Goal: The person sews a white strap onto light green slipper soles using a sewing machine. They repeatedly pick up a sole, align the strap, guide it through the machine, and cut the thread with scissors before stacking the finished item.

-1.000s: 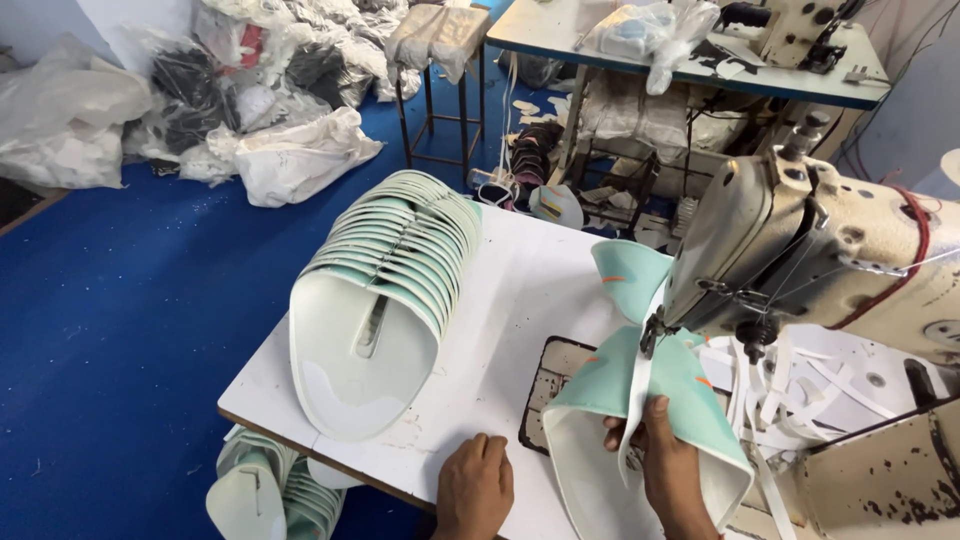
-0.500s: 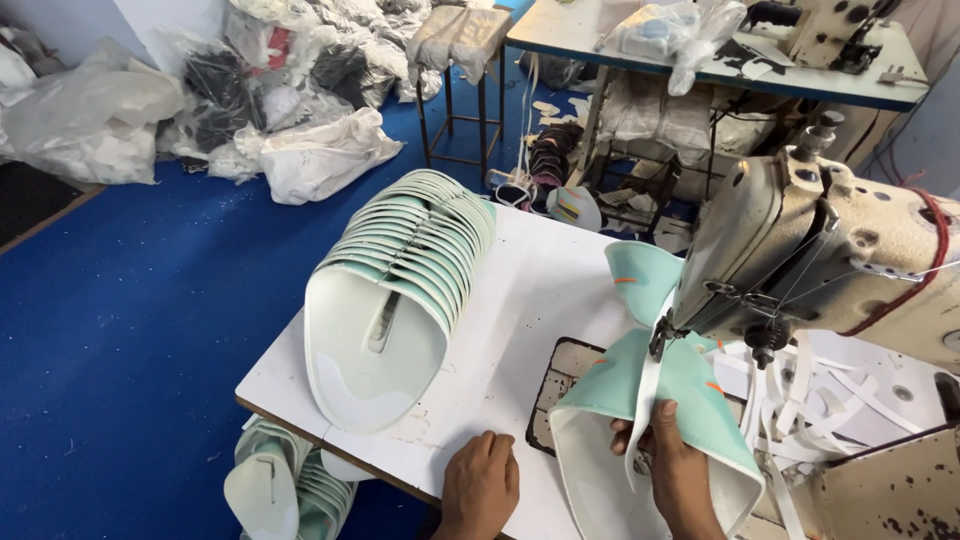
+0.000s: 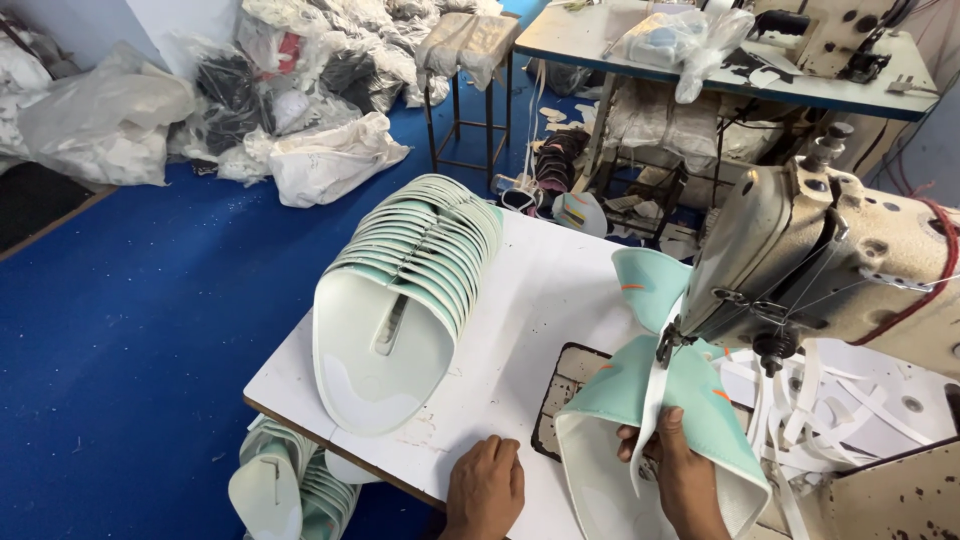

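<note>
In the head view, the right hand pinches a mint shoe upper at its lower middle, thumb on top and fingers closed on the piece beside the white strip running down it. The upper sits under the needle of the sewing machine, at the right side of the white table. The left hand lies flat on the table near its front edge, fingers together and holding nothing, just left of the upper. A curved stack of uppers stands well to the left, and more uppers lie on the blue floor below.
</note>
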